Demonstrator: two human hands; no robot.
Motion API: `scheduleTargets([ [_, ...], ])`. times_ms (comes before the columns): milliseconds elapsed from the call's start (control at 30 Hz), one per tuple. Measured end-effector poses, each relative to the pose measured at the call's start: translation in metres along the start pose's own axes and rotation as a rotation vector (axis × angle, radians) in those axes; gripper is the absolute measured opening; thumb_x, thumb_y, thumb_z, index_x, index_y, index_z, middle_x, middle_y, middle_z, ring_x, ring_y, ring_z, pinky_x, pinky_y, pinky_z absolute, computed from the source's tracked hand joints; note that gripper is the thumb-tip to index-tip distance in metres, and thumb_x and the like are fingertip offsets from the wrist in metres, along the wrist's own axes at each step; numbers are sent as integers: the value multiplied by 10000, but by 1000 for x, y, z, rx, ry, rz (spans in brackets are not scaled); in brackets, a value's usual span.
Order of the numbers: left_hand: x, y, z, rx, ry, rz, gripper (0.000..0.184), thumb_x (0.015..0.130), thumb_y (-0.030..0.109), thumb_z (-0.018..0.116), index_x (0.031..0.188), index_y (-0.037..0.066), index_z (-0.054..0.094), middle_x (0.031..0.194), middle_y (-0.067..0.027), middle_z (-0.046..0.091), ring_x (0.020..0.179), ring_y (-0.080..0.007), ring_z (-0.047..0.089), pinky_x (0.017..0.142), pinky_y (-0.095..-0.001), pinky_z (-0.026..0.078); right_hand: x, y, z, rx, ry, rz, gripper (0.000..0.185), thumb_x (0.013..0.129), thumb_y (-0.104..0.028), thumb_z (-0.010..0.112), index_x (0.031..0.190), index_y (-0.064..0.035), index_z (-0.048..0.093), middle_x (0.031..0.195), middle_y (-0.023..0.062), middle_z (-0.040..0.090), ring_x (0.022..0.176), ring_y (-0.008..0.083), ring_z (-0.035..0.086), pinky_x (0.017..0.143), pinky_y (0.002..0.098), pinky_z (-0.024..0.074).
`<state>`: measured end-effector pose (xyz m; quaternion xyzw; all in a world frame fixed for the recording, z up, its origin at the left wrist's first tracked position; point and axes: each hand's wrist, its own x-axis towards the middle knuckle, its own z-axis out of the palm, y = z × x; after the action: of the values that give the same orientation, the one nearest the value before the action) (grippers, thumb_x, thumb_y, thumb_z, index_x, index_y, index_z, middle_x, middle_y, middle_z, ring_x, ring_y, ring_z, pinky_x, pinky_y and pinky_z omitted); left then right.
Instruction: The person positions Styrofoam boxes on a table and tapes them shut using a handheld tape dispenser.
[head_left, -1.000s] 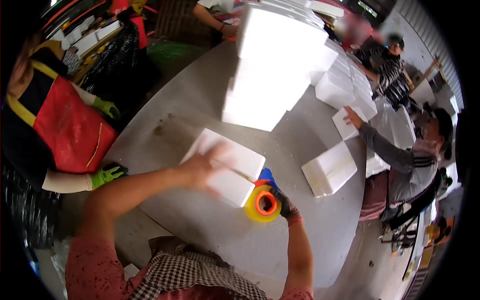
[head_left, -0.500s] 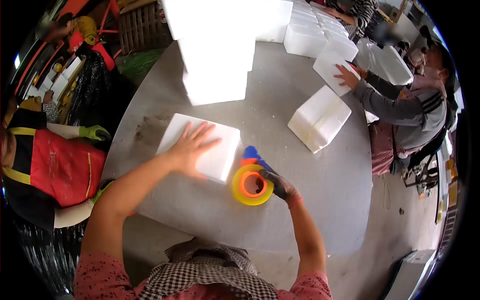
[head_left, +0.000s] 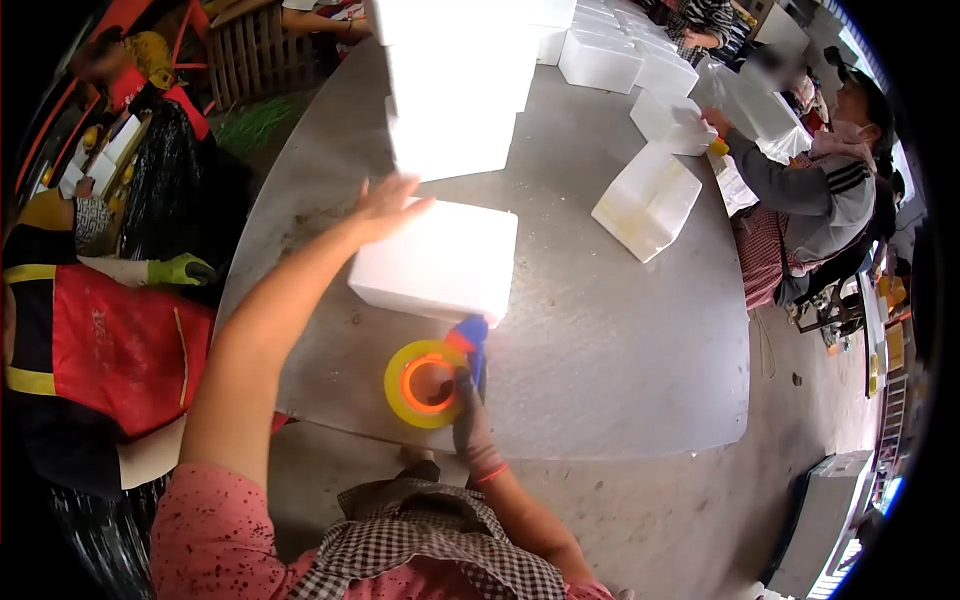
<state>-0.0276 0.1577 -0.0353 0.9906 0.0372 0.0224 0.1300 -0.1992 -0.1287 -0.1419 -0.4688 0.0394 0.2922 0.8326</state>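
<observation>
A white foam box [head_left: 440, 258] rests on the grey metal table in front of me. My left hand [head_left: 388, 210] lies at its far left edge, bare, with the fingers apart. My gloved right hand [head_left: 470, 415] grips a tape dispenser [head_left: 475, 350] with a blue and orange head. On it sits a large roll of yellow tape [head_left: 398, 395] around an orange hub. The dispenser's head is at the near edge of the box; whether it touches cannot be made out.
Bright white foam boxes [head_left: 455, 110] are stacked at the back of the table [head_left: 600, 370]. Another foam box [head_left: 650, 200] stands tilted at right. Beyond it a co-worker [head_left: 825, 205] handles a box [head_left: 670, 122]. A person in a red apron [head_left: 115, 340] is at left.
The near box has turned and shifted right. My left hand has moved to its far edge. The tape dispenser has swung left and nearer me. The co-worker's box has moved.
</observation>
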Motion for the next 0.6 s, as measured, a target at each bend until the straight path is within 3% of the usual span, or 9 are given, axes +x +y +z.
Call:
scheduleTargets([
  [67, -16, 3, -12, 45, -135, -40, 819, 839, 682, 472, 1455, 162, 328, 1314, -198, 512, 1328, -336, 375, 1080, -501, 281, 2, -1, -1, 7, 9, -43, 649, 976, -312, 532, 1478, -27, 236, 1391, 59, 391, 1262, 151, 372, 1050, 290, 318],
  [133, -52, 22, -36, 90, -233, -63, 872, 793, 731, 495, 1475, 224, 297, 1193, -236, 567, 1190, -398, 495, 979, -469, 399, 7, -11, -15, -35, -7, -67, 625, 977, -314, 526, 1468, -30, 262, 1393, 56, 397, 1255, 149, 384, 1031, 298, 347],
  [200, -94, 26, -51, 117, -417, -7, 953, 731, 769, 543, 1490, 277, 244, 1184, -320, 532, 1137, -454, 515, 932, -488, 438, 20, -47, -32, -138, -85, -49, 585, 980, -305, 513, 1448, -23, 304, 1389, 62, 419, 1238, 159, 422, 1015, 309, 381],
  [333, -168, 40, -48, 82, -353, 182, 1063, 610, 608, 775, 1484, 363, 222, 1519, -282, 56, 1305, -542, 273, 1037, -579, 332, 49, -133, -26, -97, -290, 195, 483, 982, -252, 494, 1368, 25, 406, 1306, 76, 516, 1154, 177, 525, 999, 303, 425],
  [367, -174, 48, -48, 212, -307, 245, 1051, 590, 567, 805, 1471, 371, 265, 1559, -202, 17, 1360, -540, 167, 1037, -639, 298, 57, -141, -25, -94, -301, 245, 464, 979, -238, 497, 1351, 29, 423, 1291, 74, 526, 1136, 170, 531, 994, 292, 427],
  [400, -177, 48, -40, 209, -306, 248, 1051, 590, 567, 805, 1471, 371, 265, 1559, -202, 17, 1360, -540, 167, 1037, -639, 298, 64, -148, -25, -92, -312, 295, 445, 976, -224, 499, 1335, 32, 440, 1277, 72, 536, 1119, 162, 538, 988, 280, 429],
  [467, -176, 45, -18, 104, -132, 228, 1008, 537, 557, 833, 1420, 349, 392, 1572, -107, 59, 1395, -499, -3, 999, -687, 305, 66, -143, -27, -158, -307, 239, 434, 980, -225, 501, 1327, 30, 449, 1256, 52, 536, 1107, 148, 530, 987, 266, 419],
  [567, -178, 45, -10, 79, -126, 178, 991, 498, 538, 855, 1382, 365, 444, 1573, -65, 73, 1401, -482, -18, 1003, -672, 320, 39, -102, -37, -103, -236, 9, 434, 991, -295, 489, 1320, -12, 491, 1193, 46, 578, 1035, 147, 584, 911, 280, 485],
  [600, -178, 47, -14, 95, -152, 173, 1000, 489, 550, 851, 1383, 379, 438, 1569, -71, 87, 1404, -473, -9, 993, -675, 330, 27, -84, -50, -195, -225, 41, 454, 1001, -279, 470, 1359, -2, 441, 1277, 51, 529, 1128, 157, 539, 976, 289, 445],
])
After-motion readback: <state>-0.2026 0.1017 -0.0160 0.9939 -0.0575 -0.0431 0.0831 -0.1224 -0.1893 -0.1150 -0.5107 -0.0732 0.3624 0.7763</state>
